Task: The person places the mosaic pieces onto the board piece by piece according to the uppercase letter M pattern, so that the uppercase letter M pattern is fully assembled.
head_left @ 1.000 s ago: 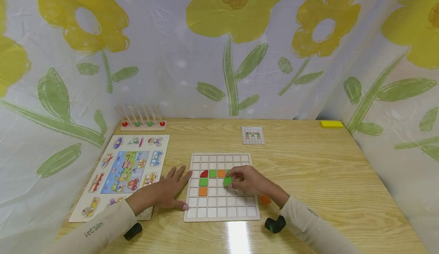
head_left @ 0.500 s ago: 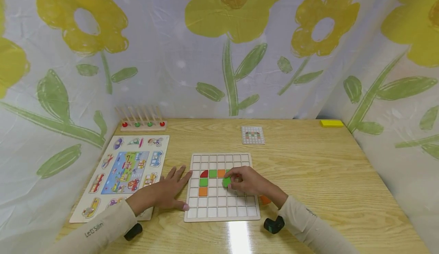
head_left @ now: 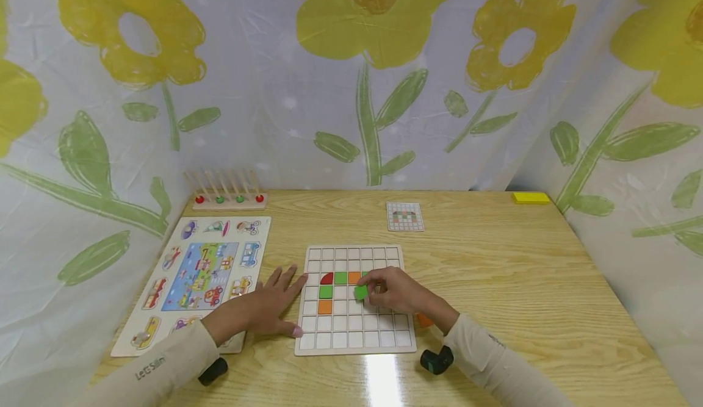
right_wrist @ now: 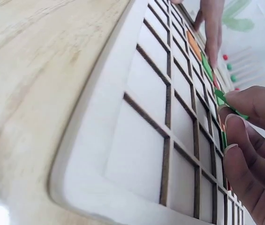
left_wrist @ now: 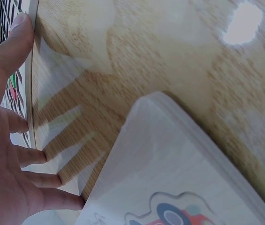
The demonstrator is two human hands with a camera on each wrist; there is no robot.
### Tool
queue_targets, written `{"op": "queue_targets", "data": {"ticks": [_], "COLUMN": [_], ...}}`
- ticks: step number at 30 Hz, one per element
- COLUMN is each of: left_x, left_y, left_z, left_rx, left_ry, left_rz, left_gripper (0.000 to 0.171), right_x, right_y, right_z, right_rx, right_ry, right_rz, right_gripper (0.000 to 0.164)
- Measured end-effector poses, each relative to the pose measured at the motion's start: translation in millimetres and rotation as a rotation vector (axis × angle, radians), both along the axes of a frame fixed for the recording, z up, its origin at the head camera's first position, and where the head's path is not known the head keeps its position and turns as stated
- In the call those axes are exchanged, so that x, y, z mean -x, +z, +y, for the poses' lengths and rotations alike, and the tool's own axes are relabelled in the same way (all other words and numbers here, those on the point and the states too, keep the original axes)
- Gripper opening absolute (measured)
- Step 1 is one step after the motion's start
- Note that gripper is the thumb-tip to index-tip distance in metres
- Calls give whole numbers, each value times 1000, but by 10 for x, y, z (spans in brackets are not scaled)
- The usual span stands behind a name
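Over the white grid board, my right hand pinches a green square tile between thumb and fingertips. In the right wrist view that green tile is tilted, close over the grid cells. Set in the board are a red quarter-round tile, a green tile, two orange tiles and further green ones, partly hidden by the right hand. My left hand lies with fingers spread at the board's left edge; its thumb touches that edge in the left wrist view.
A vehicle puzzle board lies left of the grid. Behind it stands a peg rack with red and green beads. A small pattern card lies beyond the grid, an orange tile right of it, and a yellow block far right.
The green tile has shifted slightly left and turned in my right hand's fingertips. My right hand has moved a little left with it; the left hand has stayed in place.
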State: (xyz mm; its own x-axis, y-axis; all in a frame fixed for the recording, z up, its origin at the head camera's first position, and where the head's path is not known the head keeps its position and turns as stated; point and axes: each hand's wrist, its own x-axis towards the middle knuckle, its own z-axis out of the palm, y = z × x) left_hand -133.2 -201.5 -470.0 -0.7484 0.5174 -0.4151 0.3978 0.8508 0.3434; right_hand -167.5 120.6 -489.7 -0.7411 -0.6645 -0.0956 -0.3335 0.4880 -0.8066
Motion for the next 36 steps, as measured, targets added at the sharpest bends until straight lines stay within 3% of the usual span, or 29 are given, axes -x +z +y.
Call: {"op": "queue_targets", "data": {"ticks": [20,36], "left_x": [22,16], "left_y": [-32,-28], "left_z": [-26,-7], "left_rx": [-8,-7], "left_ry": [-17,-6], "left_rz": [12,7], "left_gripper": [111,112], "right_x": [44,39], "right_y": [-46,-58], "right_z": [-106,-165], "right_rx": [2,-44], "right_ry": [-48,-79], "right_rz": [35,-10], "right_gripper": [25,25]}}
